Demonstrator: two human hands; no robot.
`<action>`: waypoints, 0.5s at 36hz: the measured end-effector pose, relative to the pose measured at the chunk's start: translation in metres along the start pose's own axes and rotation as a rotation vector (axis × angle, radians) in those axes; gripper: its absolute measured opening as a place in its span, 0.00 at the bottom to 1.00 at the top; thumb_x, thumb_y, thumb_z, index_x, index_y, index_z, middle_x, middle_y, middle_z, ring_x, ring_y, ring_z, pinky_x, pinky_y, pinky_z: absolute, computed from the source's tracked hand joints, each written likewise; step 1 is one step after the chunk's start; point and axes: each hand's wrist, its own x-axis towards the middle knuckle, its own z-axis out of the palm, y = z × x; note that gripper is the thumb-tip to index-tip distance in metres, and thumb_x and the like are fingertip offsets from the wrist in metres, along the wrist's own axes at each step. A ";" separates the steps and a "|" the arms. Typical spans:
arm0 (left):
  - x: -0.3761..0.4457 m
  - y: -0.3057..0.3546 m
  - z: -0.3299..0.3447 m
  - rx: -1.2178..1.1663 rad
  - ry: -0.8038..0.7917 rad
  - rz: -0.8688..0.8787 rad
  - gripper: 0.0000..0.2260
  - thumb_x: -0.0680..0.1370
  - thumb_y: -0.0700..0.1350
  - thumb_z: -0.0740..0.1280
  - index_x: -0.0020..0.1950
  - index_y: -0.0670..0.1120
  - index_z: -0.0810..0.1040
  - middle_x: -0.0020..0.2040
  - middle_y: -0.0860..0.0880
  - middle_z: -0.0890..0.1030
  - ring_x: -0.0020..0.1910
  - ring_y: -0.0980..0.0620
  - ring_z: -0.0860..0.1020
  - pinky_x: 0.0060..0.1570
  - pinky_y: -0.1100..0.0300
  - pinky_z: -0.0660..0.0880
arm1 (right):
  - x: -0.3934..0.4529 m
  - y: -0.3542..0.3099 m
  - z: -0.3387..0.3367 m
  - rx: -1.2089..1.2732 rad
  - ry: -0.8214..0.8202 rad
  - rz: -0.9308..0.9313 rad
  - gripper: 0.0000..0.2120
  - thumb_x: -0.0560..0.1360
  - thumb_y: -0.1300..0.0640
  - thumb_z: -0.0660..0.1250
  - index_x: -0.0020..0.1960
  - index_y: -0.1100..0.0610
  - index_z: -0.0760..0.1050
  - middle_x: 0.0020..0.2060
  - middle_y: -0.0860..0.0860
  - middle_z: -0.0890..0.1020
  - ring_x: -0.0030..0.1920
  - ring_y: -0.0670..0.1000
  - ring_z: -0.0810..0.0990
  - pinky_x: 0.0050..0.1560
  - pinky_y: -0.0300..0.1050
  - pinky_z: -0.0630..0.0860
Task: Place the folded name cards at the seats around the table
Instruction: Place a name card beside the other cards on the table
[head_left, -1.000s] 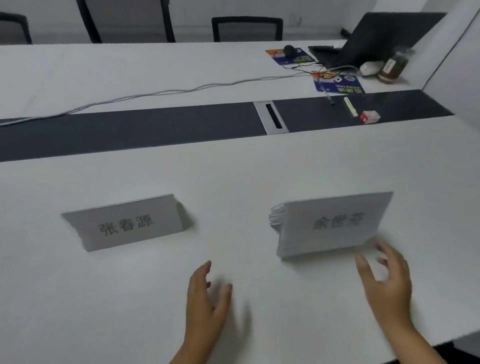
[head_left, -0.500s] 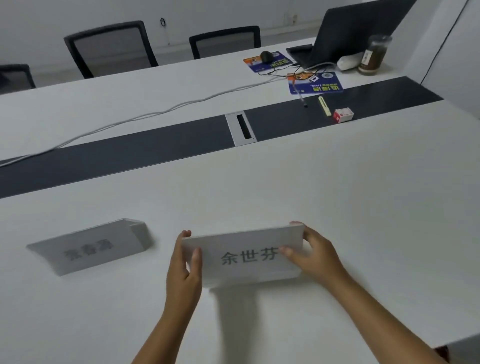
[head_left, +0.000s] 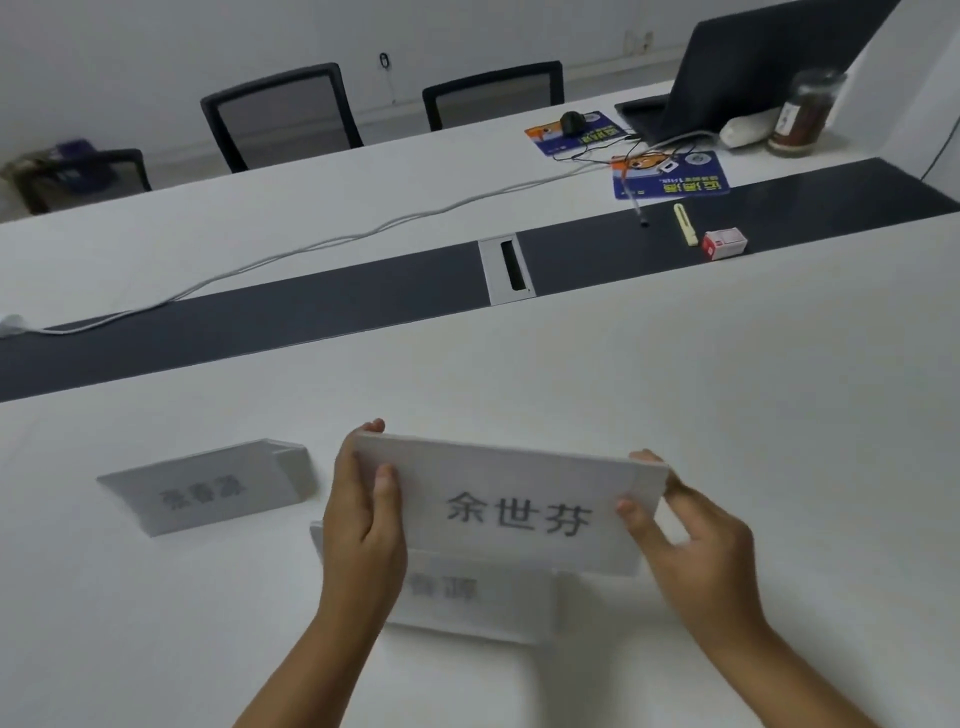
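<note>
The stack of name cards (head_left: 511, 506) is held up just above the near part of the white worktop (head_left: 727, 415), its long axis running left to right and its printed face turned towards the camera. The top card reads 余世芬 in dark characters. The left hand (head_left: 363, 519) has its grip clamped on the stack's left end, thumb on the front face and fingers curled behind; the right hand (head_left: 691, 540) pinches the right end the same way.

Under the stack another folded card (head_left: 467, 597) stands on the worktop, partly hidden by the left hand and the stack, and its blurred writing cannot be read whole. To the left, apart from the hands, a placed name card (head_left: 208, 488) stands like a tent with its face towards the near edge, its characters too blurred to read.

Beyond them a dark strip (head_left: 260, 312) with a cable slot (head_left: 506, 267) runs across the worktop. At the far right lie a red and white box (head_left: 723, 242), a yellow marker (head_left: 684, 223), two blue printed mats (head_left: 670, 174), a laptop (head_left: 753, 57) and a jar (head_left: 802, 111). A white cable (head_left: 311, 244) trails leftward, and black chairs (head_left: 280, 114) stand at the far side.
</note>
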 end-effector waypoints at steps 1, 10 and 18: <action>0.004 0.008 0.010 -0.022 -0.025 0.008 0.16 0.73 0.48 0.51 0.60 0.50 0.65 0.51 0.64 0.69 0.46 0.76 0.70 0.39 0.81 0.68 | 0.009 0.003 -0.009 0.018 0.030 0.016 0.38 0.69 0.32 0.52 0.53 0.65 0.77 0.51 0.50 0.75 0.52 0.40 0.71 0.46 0.13 0.61; 0.037 0.016 0.147 -0.094 -0.157 -0.201 0.18 0.78 0.39 0.53 0.68 0.46 0.59 0.64 0.42 0.71 0.60 0.43 0.72 0.60 0.43 0.72 | 0.090 0.090 -0.046 0.178 0.050 0.337 0.03 0.75 0.59 0.62 0.47 0.57 0.73 0.33 0.46 0.75 0.34 0.41 0.74 0.30 0.24 0.67; 0.023 -0.019 0.224 -0.162 -0.004 -0.571 0.23 0.72 0.35 0.56 0.67 0.42 0.60 0.66 0.40 0.68 0.65 0.40 0.69 0.64 0.43 0.69 | 0.092 0.162 -0.035 0.293 -0.093 0.464 0.09 0.76 0.62 0.58 0.54 0.53 0.71 0.43 0.50 0.77 0.43 0.48 0.76 0.35 0.27 0.73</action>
